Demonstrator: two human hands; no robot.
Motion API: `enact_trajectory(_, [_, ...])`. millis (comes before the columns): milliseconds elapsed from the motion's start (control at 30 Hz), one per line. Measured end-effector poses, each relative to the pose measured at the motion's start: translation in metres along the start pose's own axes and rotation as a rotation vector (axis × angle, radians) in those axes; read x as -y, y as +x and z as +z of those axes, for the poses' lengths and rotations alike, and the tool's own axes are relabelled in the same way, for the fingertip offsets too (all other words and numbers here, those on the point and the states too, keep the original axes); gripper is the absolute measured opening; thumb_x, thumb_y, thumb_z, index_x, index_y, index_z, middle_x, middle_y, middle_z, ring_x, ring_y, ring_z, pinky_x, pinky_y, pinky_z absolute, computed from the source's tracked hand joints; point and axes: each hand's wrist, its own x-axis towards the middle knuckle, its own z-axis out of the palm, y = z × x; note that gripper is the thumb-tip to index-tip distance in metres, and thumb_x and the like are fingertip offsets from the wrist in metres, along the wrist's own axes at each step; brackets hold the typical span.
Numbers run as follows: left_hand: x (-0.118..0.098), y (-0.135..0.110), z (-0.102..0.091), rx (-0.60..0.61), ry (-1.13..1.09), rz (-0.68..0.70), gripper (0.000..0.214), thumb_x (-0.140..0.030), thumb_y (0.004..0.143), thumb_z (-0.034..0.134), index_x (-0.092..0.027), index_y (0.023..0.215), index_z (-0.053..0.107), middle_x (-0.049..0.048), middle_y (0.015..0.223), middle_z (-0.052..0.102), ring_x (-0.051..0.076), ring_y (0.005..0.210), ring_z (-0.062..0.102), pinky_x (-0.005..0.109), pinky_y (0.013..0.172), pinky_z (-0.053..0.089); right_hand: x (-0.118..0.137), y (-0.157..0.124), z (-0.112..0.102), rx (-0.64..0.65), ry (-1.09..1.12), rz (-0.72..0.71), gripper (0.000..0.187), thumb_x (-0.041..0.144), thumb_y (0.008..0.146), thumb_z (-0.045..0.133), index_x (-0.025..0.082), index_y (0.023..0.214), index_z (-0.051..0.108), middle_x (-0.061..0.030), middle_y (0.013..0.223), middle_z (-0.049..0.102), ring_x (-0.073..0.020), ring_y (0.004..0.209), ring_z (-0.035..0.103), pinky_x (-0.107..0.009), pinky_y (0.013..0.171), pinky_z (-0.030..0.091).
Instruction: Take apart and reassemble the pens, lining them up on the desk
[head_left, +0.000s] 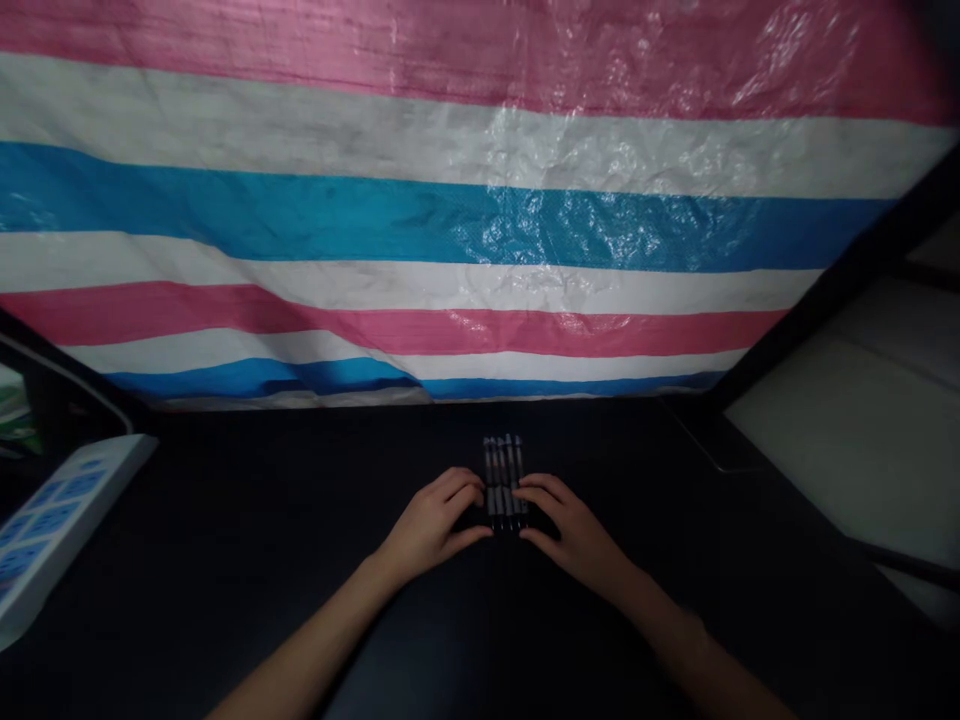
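A row of several slim pens (503, 470) with clear barrels and dark grips lies side by side on the black table, their lengths pointing away from me. My left hand (439, 515) is at the left side of the row, its curved fingers and its thumb apart, the tips at the outermost pen. On the right side, my right hand (570, 525) mirrors it, with a fingertip overlapping the grips and the thumb near the pens' close ends. Dim light hides how firmly the fingertips touch the pens.
A white power strip (105, 480) with blue socket faces sits at the left on the black tabletop (247, 500). Behind the table hangs a striped plastic sheet (375, 220) in pink, white and blue. A dark flat object (712, 440) lies at the back right.
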Motion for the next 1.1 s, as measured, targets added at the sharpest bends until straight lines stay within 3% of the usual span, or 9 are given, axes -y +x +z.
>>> enact_trajectory(67, [0.000, 0.001, -0.001, -0.001, -0.002, -0.010, 0.021, -0.037, 0.087, 0.063, -0.019, 0.091, 0.054, 0.0098, 0.109, 0.061, 0.024, 0.103, 0.057, 0.037, 0.085, 0.052, 0.001, 0.000, -0.001, -0.004, -0.012, 0.005, 0.047, 0.011, 0.079, 0.067, 0.024, 0.123, 0.055, -0.0097, 0.125, 0.054, -0.0243, 0.116, 0.054, -0.045, 0.101, 0.046])
enact_trajectory(300, [0.000, 0.003, -0.004, 0.008, -0.004, -0.050, 0.020, -0.032, 0.085, 0.065, -0.019, 0.090, 0.051, 0.0105, 0.114, 0.059, 0.025, 0.108, 0.055, 0.039, 0.087, 0.051, 0.003, 0.001, -0.007, -0.035, -0.170, 0.035, 0.050, 0.019, 0.075, 0.075, 0.021, 0.121, 0.057, -0.0108, 0.111, 0.059, -0.0280, 0.102, 0.056, -0.052, 0.093, 0.046])
enact_trajectory(633, [-0.001, 0.003, 0.002, 0.016, 0.045, -0.013, 0.011, -0.028, 0.088, 0.060, -0.018, 0.089, 0.055, 0.0097, 0.109, 0.066, 0.028, 0.116, 0.053, 0.045, 0.094, 0.051, -0.005, -0.001, 0.000, -0.011, -0.139, 0.027, 0.042, 0.013, 0.082, 0.065, 0.021, 0.121, 0.056, -0.0098, 0.111, 0.062, -0.0266, 0.106, 0.056, -0.049, 0.092, 0.048])
enact_trajectory(967, [-0.002, 0.003, 0.002, 0.006, 0.164, -0.007, 0.019, -0.028, 0.090, 0.057, -0.018, 0.106, 0.061, 0.0103, 0.117, 0.067, 0.032, 0.124, 0.050, 0.052, 0.098, 0.049, -0.004, 0.000, -0.005, -0.018, -0.056, 0.047, 0.042, 0.015, 0.084, 0.063, 0.024, 0.124, 0.053, -0.0100, 0.113, 0.059, -0.0254, 0.106, 0.057, -0.047, 0.092, 0.051])
enact_trajectory(1100, [0.001, 0.003, 0.002, 0.037, 0.108, -0.009, 0.049, -0.014, 0.093, 0.047, -0.019, 0.141, 0.039, 0.0105, 0.139, 0.054, 0.028, 0.138, 0.036, 0.050, 0.105, 0.045, 0.000, 0.002, -0.011, -0.039, -0.004, 0.075, 0.035, 0.016, 0.089, 0.055, 0.023, 0.124, 0.054, -0.0097, 0.113, 0.058, -0.0231, 0.106, 0.057, -0.043, 0.093, 0.051])
